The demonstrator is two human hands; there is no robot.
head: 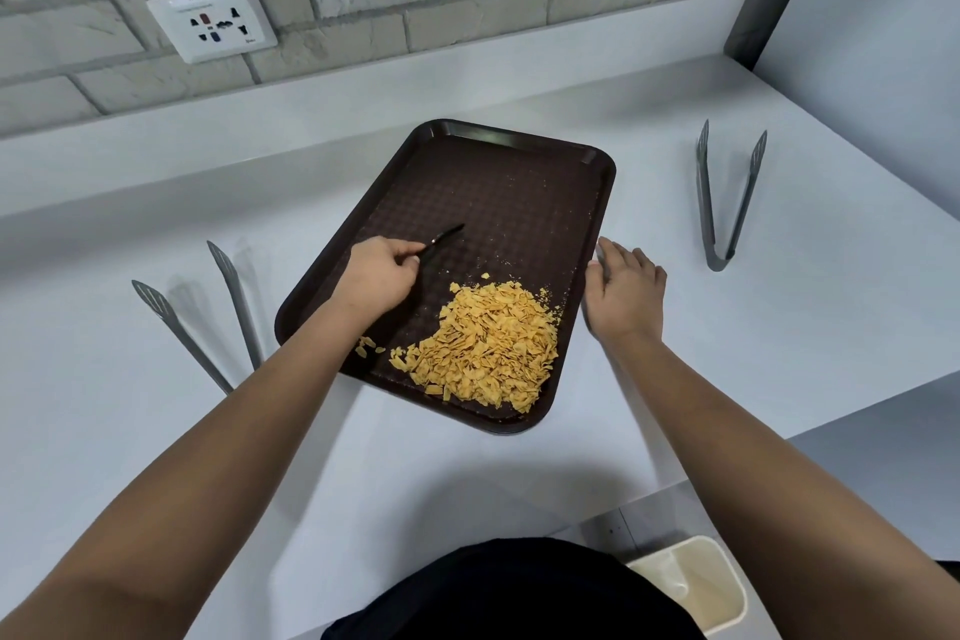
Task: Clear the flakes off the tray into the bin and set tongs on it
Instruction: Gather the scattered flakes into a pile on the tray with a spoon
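From the head camera, grey tongs (730,195) are lying right of the dark textured tray (519,192) on the white counter (156,224); a second pair (208,317) is partly hiding behind the left forearm. The left hand (375,278) is gripping a thin black tool (441,240), possibly a brush. The right hand (626,288), fingers straight, is pressing the tray's edge. Yellow flakes (488,343) are sitting heaped at the tray's near corner. A cream bin (696,582) is showing below, partly cut off.

Tabletop (675,353): tray (519,203) at centre, set askew. On tray, near right corner: flakes (493,343). Left of tray: tongs (208,317). Right of tray, well apart: second tongs (722,203). Behind, on wall: socket plate (213,21). Below tabletop's near right edge: bin (696,582).
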